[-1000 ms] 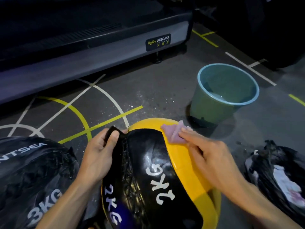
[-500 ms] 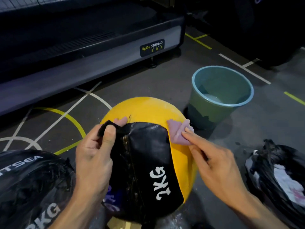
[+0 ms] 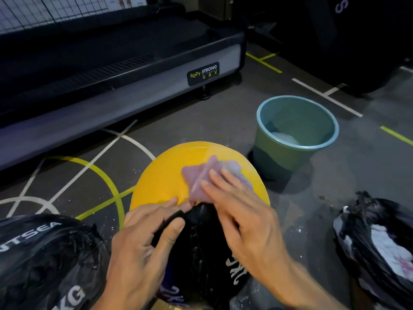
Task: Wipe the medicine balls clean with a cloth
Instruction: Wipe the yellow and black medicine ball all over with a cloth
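Yellow medicine ball (image 3: 165,175): right hand (image 3: 243,218) presses purple cloth (image 3: 201,180) flat-fingered; left hand (image 3: 143,238) pinches black strap (image 3: 166,222).

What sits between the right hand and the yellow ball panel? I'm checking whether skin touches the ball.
In the head view, a pale purple cloth lies under the right hand's straight fingers, pressed flat on the medicine ball's yellow panel.

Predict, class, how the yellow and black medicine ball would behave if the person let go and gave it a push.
The medicine ball is round, so it would probably roll across the floor. The left hand grips its black strap, which suggests it needs steadying. Its glossy yellow skin, wiped by the cloth under the right hand, may be slippery.
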`<control>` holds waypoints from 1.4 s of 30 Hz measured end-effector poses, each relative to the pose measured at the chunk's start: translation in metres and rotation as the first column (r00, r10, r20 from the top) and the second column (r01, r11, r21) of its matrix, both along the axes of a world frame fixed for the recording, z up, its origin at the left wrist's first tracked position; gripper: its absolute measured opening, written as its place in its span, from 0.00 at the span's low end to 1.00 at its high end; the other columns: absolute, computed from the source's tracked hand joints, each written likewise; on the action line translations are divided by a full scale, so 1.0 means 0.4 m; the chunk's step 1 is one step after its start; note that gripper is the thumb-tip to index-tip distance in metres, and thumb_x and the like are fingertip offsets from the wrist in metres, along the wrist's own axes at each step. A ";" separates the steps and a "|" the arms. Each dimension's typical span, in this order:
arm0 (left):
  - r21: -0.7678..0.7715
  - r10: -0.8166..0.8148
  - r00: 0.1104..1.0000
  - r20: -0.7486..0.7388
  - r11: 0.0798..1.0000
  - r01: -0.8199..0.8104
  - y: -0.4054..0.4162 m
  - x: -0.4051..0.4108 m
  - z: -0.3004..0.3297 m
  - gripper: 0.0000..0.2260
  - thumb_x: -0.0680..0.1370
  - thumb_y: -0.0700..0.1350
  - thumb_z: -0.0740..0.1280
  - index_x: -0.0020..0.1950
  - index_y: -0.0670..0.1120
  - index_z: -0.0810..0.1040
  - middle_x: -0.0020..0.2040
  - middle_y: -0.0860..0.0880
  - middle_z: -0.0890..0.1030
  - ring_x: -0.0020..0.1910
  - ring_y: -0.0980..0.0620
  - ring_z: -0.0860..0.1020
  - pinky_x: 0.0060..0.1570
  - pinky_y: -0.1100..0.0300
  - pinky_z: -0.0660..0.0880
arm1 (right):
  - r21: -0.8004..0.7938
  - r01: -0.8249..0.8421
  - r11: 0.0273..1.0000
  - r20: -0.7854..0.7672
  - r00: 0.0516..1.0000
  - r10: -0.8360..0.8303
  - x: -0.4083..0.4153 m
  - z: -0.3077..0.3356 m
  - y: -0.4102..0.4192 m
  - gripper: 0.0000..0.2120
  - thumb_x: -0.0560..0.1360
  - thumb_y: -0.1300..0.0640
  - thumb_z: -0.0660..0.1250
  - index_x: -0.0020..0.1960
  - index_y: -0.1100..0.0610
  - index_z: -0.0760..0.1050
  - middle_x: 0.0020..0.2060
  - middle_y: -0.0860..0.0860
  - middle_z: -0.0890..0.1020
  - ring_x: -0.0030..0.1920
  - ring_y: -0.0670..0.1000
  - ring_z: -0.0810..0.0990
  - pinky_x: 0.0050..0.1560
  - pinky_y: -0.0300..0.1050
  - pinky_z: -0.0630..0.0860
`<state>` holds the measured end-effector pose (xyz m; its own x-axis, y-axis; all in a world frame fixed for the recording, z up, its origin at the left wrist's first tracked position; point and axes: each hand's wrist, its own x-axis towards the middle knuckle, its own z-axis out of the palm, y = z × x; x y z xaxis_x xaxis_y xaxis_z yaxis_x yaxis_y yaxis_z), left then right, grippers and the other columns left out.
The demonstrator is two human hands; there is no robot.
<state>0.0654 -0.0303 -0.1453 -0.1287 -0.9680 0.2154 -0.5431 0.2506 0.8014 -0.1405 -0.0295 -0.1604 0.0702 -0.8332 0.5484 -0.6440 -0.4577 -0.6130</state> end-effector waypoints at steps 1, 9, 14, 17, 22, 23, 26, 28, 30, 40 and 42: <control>0.001 0.005 1.000 -0.001 1.000 -0.005 0.005 0.005 -0.003 0.14 0.78 0.65 0.62 0.61 0.70 0.81 0.61 0.66 0.81 0.67 0.61 0.74 0.62 0.65 0.70 | -0.028 -0.085 0.996 -0.119 0.990 0.081 -0.019 -0.002 -0.015 0.20 0.80 0.67 0.65 0.71 0.57 0.76 0.73 0.49 0.74 0.75 0.48 0.70 0.76 0.50 0.67; 0.003 -0.035 0.999 0.023 0.999 0.035 0.017 0.015 -0.011 0.14 0.80 0.65 0.61 0.63 0.71 0.79 0.60 0.64 0.80 0.68 0.59 0.73 0.62 0.52 0.71 | 0.186 0.208 0.960 0.082 0.971 -0.226 -0.039 0.047 -0.042 0.20 0.79 0.69 0.65 0.64 0.49 0.82 0.51 0.38 0.84 0.49 0.30 0.79 0.52 0.22 0.70; -0.010 -0.072 0.997 0.034 0.997 0.072 0.021 0.024 -0.007 0.14 0.79 0.65 0.61 0.63 0.72 0.79 0.60 0.65 0.80 0.67 0.59 0.74 0.60 0.56 0.71 | 0.136 0.047 0.990 -0.037 0.998 -0.043 -0.039 0.032 -0.052 0.21 0.80 0.66 0.64 0.68 0.49 0.79 0.63 0.43 0.82 0.62 0.36 0.79 0.66 0.35 0.73; -0.019 -0.097 0.994 0.057 0.995 0.098 0.019 0.013 -0.009 0.14 0.80 0.65 0.61 0.64 0.72 0.78 0.60 0.66 0.79 0.67 0.63 0.72 0.60 0.53 0.71 | 0.288 0.311 0.906 -0.018 0.947 -0.320 -0.097 0.048 -0.094 0.19 0.81 0.61 0.64 0.65 0.41 0.81 0.35 0.36 0.80 0.35 0.33 0.77 0.37 0.26 0.69; -0.050 -0.140 0.983 0.115 0.988 0.146 0.009 0.000 -0.006 0.14 0.80 0.66 0.61 0.64 0.72 0.79 0.55 0.64 0.81 0.64 0.60 0.75 0.59 0.58 0.71 | 0.118 -0.053 0.992 -0.062 0.996 0.060 -0.003 0.103 -0.084 0.20 0.77 0.70 0.64 0.62 0.52 0.82 0.61 0.35 0.80 0.64 0.33 0.75 0.66 0.31 0.69; -0.049 -0.143 0.984 0.111 0.988 0.149 0.011 0.002 -0.007 0.14 0.80 0.66 0.61 0.63 0.71 0.79 0.55 0.63 0.81 0.63 0.59 0.76 0.59 0.58 0.71 | 0.110 -0.068 0.992 -0.078 0.994 0.077 -0.011 0.097 -0.090 0.21 0.77 0.70 0.63 0.63 0.51 0.82 0.62 0.33 0.80 0.64 0.32 0.75 0.67 0.31 0.69; -0.039 -0.141 0.987 0.077 0.989 0.144 0.016 0.007 -0.010 0.14 0.80 0.66 0.61 0.63 0.71 0.79 0.55 0.63 0.82 0.64 0.58 0.76 0.58 0.52 0.71 | 0.302 0.187 0.935 -0.061 0.982 -0.177 -0.100 0.089 -0.128 0.26 0.81 0.64 0.62 0.59 0.32 0.79 0.51 0.30 0.83 0.42 0.31 0.77 0.44 0.20 0.67; -0.038 -0.134 0.989 0.067 0.990 0.137 0.021 0.003 -0.014 0.14 0.80 0.67 0.61 0.63 0.71 0.79 0.55 0.63 0.81 0.64 0.59 0.76 0.57 0.51 0.72 | 0.404 0.293 0.866 -0.098 0.956 -0.277 -0.137 0.088 -0.134 0.23 0.83 0.60 0.61 0.61 0.30 0.77 0.57 0.34 0.82 0.46 0.36 0.79 0.42 0.20 0.67; -0.043 -0.138 0.988 0.062 0.989 0.141 0.020 0.000 -0.015 0.14 0.80 0.67 0.61 0.63 0.71 0.80 0.54 0.62 0.81 0.63 0.59 0.76 0.56 0.49 0.73 | 0.361 0.241 0.901 -0.048 0.969 -0.240 -0.108 0.096 -0.119 0.22 0.82 0.62 0.62 0.63 0.36 0.79 0.51 0.28 0.82 0.43 0.36 0.80 0.41 0.20 0.68; -0.042 -0.103 0.993 0.064 0.993 0.106 0.006 0.023 -0.013 0.14 0.80 0.63 0.63 0.64 0.68 0.80 0.55 0.62 0.83 0.63 0.57 0.77 0.58 0.56 0.71 | 0.331 0.291 0.898 0.050 0.945 -0.324 -0.103 0.007 -0.053 0.20 0.83 0.59 0.62 0.69 0.40 0.76 0.52 0.36 0.83 0.50 0.29 0.79 0.48 0.24 0.72; -0.020 -0.087 0.995 0.051 0.996 0.088 -0.002 0.035 -0.013 0.14 0.80 0.64 0.62 0.64 0.69 0.80 0.56 0.62 0.83 0.63 0.58 0.77 0.58 0.53 0.71 | 0.485 0.359 0.797 0.030 0.904 -0.426 -0.136 -0.011 -0.042 0.19 0.84 0.55 0.61 0.68 0.33 0.73 0.50 0.41 0.85 0.44 0.34 0.80 0.39 0.25 0.70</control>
<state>0.0794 -0.0312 -0.1505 -0.2237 -0.9477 0.2276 -0.5572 0.3160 0.7679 -0.1948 -0.0463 -0.1648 -0.3627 -0.9287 0.0768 -0.6051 0.1720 -0.7774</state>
